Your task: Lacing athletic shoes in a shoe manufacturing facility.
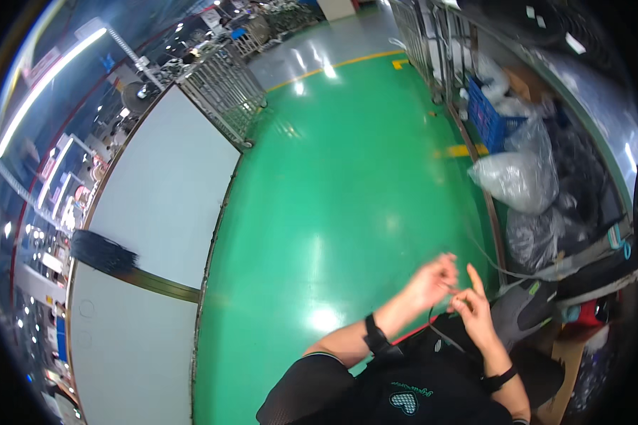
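My left hand (432, 285) and my right hand (473, 309) are close together in front of my body, at the lower right. A thin dark cord (433, 319) runs between their fingers and hangs in a loop toward my black shirt. The left fingers are pinched on it, slightly blurred by motion. On the right, thumb and fingers pinch near the same spot while the index finger points up. The cord's exact grip points are too small to make out. Another thin grey cord (500, 270) curves just beyond the right hand.
Clear plastic bags (521, 177) and a blue crate (488, 117) line the right side, by a grey-black item (523, 312). A pale panel (166, 184) stands left, with a black bristly bundle (103, 251) on it. Metal cage trolleys (223, 88) stand farther off on the green floor (340, 191).
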Demonstrator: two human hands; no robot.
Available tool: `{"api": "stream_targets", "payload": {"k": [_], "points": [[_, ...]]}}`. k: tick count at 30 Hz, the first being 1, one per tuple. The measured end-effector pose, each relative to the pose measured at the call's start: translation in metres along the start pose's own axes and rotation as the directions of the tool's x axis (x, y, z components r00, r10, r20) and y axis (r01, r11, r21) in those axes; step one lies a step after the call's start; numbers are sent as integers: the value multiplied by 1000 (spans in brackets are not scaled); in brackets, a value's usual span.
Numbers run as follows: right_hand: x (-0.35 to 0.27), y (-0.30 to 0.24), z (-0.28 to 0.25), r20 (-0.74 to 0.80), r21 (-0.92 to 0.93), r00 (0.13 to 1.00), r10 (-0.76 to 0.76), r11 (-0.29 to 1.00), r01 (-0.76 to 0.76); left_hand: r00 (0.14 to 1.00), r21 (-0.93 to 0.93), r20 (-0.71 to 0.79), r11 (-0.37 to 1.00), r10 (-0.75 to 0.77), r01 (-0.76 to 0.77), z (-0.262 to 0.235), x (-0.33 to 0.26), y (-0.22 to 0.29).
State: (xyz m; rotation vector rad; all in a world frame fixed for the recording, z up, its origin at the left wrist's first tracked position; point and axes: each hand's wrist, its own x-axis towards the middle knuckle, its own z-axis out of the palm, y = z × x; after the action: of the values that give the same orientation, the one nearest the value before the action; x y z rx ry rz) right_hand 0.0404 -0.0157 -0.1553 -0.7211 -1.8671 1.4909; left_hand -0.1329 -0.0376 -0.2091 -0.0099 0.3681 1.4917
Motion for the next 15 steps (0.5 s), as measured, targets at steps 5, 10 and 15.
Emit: {"api": "stream_targets", "payload": {"k": [5,10,15], "points": [[-17,-6,-17,96,534,954,285,794,-291,999,-123,-7,992,38,-39,70,14,-19],[-62,-31,-38,196,431,912,360,804,-410,979,-21,-150,989,139,-144,24,31,61],[-125,-24,-91,162,265,850,501,808,-527,758,119,-569,944,320,-309,-24,-4,175]]}}
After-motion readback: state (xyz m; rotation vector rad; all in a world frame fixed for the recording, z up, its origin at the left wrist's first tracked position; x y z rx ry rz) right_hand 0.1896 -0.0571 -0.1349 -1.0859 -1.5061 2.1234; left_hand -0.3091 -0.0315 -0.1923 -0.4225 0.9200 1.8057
